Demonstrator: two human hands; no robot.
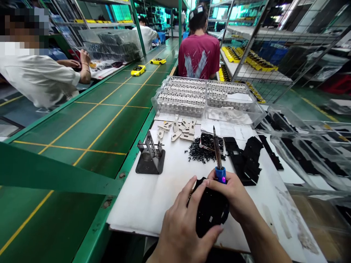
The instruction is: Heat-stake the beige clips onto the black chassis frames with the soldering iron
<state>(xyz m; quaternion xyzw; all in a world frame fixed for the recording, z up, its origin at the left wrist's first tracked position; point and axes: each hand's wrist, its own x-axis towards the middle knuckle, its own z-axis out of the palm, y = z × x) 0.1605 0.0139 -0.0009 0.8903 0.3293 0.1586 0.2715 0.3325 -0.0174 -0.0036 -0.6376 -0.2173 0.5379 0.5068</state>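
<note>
My left hand (186, 219) is wrapped round the side of a flat black plastic part (210, 210), thumb at its near edge and fingers on its far edge. In my right hand (233, 190) is a soldering iron (218, 157) with a blue handle and a lit purple light, its metal tip pointing up and away. The right fingertips also touch the far end of the black part. Beyond my hands lies a pile of small black pieces (196, 151), with an open small box (211, 141) among them. Pale plastic pieces (183, 129) are scattered farther back.
A black metal iron stand (150, 157) is at the table's left. Black panels (246, 160) lie right of the pile. Clear trays (178, 102) of pale parts stand behind. A green conveyor (101, 120) carries yellow toy cars (138, 70). Co-workers sit ahead and left.
</note>
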